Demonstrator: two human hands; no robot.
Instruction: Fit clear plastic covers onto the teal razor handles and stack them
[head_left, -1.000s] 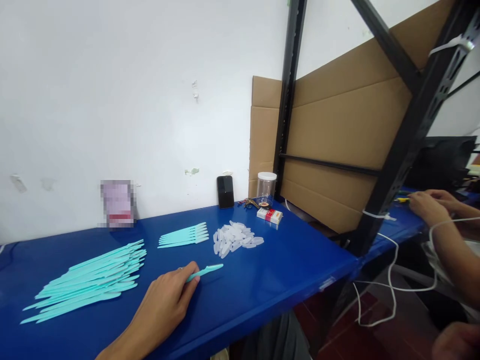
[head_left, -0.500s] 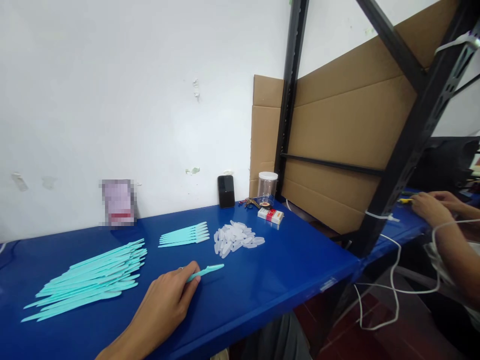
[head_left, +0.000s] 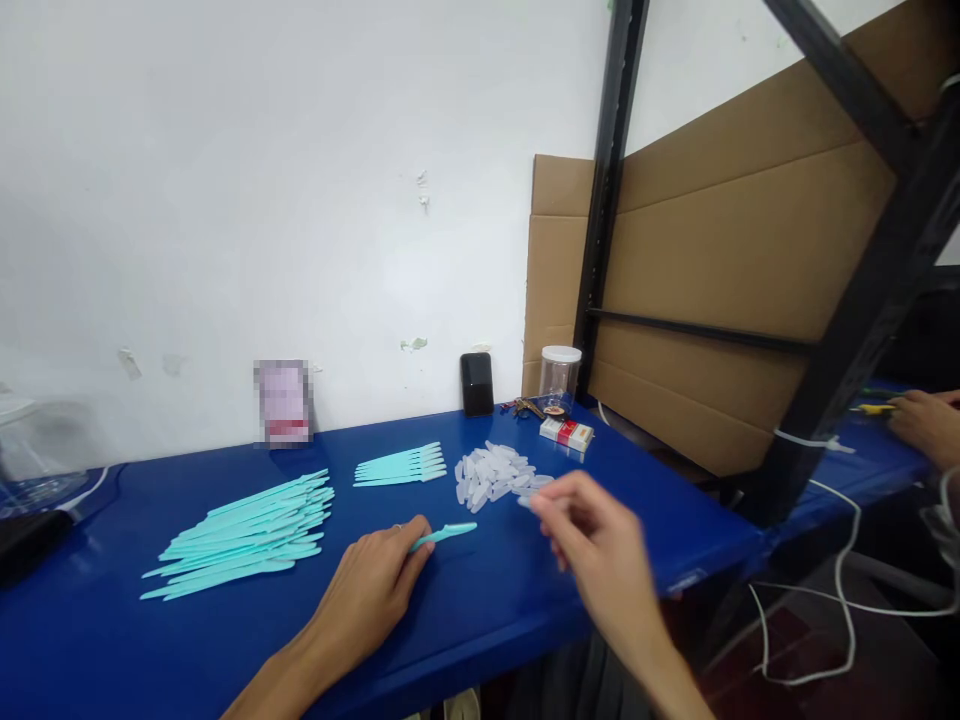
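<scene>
- Left grip is closed around one turquoise eyebrow razor, held over the desk.
- Right grip, blurred, is pinched on a translucent cap, beside the cap pile.
- Loose razors are heaped to the left; a neat razor row is laid beyond the left grip.
</scene>
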